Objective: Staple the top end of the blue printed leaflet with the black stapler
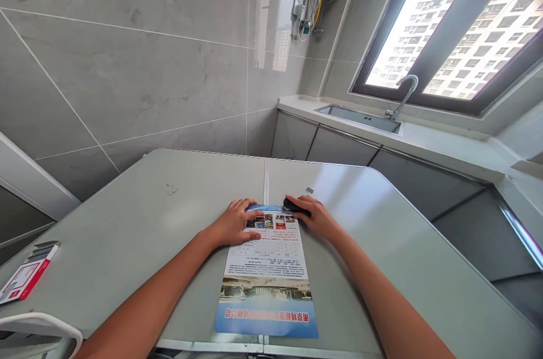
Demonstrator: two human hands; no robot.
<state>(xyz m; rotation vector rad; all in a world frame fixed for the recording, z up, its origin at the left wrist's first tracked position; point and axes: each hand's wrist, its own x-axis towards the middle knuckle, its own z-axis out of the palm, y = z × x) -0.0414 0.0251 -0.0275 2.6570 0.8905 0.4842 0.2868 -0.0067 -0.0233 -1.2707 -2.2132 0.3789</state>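
A printed leaflet (267,268) with a blue band and a photo strip lies on the table, its lettering upside down to me. My left hand (235,224) rests on its upper left edge, fingers spread and thumb apart, pressing on the paper. At the upper right corner, my right hand (314,216) is closed around a small black stapler (296,207). The stapler's front end lies over the leaflet's edge; whether paper sits between its jaws is hidden. Just beyond that hand is a short strip of staples (310,190).
The pale folding table (190,178) has a seam down its middle. Small loose staples (172,190) lie at the left. A red and white box (29,273) sits by the left edge, near a white chair back (42,322). A sink counter (449,147) runs behind on the right.
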